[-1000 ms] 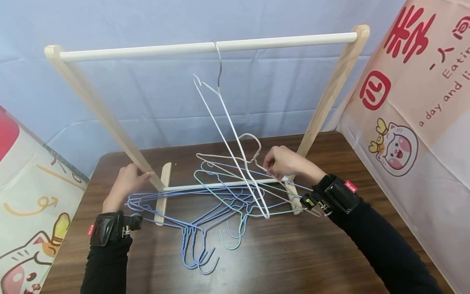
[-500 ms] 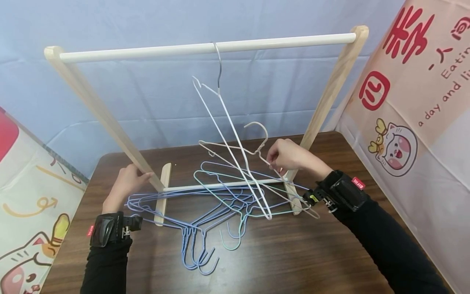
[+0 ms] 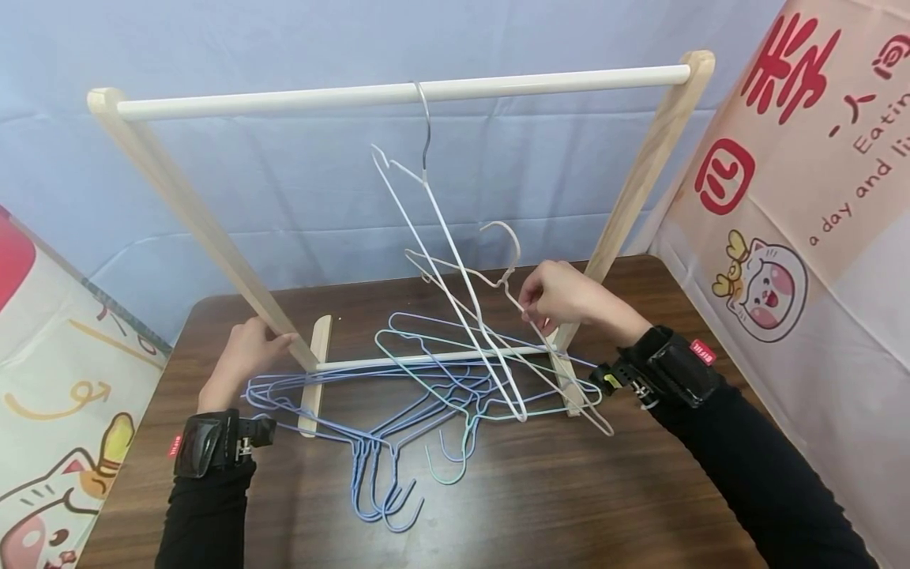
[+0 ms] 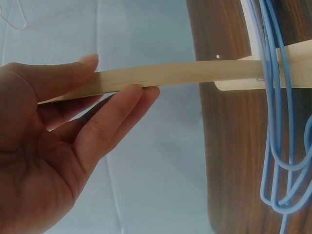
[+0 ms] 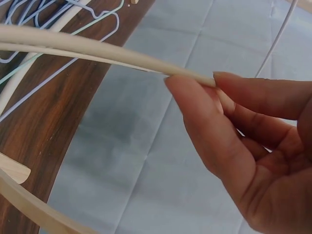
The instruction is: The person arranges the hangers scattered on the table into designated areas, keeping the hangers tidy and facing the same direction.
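Beige hanger [image 5: 97,48] pinched between thumb and fingers of the right hand [image 3: 558,292], hook uppermost, tilted near the right post [image 3: 643,162], white hanger [image 3: 445,229] suspended from top bar [image 3: 298,99], blue hangers [image 3: 373,435] on table [image 3: 569,490], left hand [image 3: 245,356] gripping left post [image 4: 161,74].

The rack upright [image 4: 165,74] in the left hand [image 4: 58,158] is smooth, matt wood; the clothes hanger [image 5: 112,52] in the right hand [image 3: 558,294] looks plastic-coated; the tabletop [image 3: 498,506] below both, wood-grained, faintly glossy.
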### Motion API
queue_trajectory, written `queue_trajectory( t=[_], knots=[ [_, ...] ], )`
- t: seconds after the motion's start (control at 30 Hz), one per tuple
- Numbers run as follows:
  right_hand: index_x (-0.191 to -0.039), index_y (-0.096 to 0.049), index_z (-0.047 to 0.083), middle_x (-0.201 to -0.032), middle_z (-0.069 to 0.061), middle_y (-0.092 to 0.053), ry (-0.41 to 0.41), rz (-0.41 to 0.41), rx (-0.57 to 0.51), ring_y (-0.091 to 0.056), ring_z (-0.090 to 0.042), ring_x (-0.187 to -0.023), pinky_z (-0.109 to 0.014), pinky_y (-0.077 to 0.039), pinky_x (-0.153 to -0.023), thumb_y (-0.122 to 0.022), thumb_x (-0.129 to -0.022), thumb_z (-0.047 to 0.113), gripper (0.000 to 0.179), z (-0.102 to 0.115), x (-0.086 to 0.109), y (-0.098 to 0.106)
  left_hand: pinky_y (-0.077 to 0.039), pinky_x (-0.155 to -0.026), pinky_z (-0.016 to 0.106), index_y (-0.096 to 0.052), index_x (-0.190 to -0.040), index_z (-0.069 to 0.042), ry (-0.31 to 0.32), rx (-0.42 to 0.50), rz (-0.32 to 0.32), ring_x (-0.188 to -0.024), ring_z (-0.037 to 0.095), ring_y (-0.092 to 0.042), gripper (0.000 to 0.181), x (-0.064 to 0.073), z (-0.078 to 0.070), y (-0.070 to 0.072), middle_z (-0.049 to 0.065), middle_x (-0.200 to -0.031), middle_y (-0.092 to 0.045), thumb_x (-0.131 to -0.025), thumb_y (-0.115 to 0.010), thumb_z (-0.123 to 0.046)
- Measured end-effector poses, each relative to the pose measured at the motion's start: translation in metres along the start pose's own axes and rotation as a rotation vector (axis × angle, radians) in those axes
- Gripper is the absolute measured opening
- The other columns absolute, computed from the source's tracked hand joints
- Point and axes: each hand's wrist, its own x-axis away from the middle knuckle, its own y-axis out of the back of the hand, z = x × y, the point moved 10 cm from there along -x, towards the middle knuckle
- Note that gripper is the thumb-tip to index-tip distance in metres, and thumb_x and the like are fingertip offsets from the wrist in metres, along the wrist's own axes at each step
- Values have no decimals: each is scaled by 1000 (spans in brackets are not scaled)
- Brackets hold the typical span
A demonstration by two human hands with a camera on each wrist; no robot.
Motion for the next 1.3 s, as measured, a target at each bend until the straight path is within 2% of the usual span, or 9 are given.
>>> queue_trajectory(
  t=[0.17,0.67,0.97,1.3],
  knots=[
    [-81,-64,-6,-71,-10,-64,-2,-10,-11,-61,-18,-57,-32,-52,-55,-45,-81,-10,19,5,2,3,-41,-54,32,-57,-103,12,4,4,5,-69,28,-59,29,-1,0,0,29,-90,-62,-88,-58,-13],
    [-80,-61,-11,-71,-11,-66,-20,-24,-83,-64,-21,-58,-32,-53,-56,-52,-84,-8,10,13,4,8,-40,-54,32,-57,-104,12,7,3,14,-68,27,-58,30,-1,-1,1,29,-90,-62,-89,-57,-13],
    [-76,-60,-8,-65,-10,-64,-13,-32,-60,-64,-20,-56,-32,-53,-55,-55,-83,-6,8,18,5,11,-39,-53,32,-57,-104,12,6,3,12,-65,24,-57,29,0,0,1,29,-90,-62,-89,-57,-13],
    [-78,-59,-10,-64,-12,-64,-15,-28,-96,-64,-22,-56,-34,-53,-56,-57,-82,-8,5,26,7,14,-39,-53,32,-57,-103,12,24,0,12,-64,23,-56,30,0,2,0,28,-89,-62,-89,-58,-14]
  ],
)
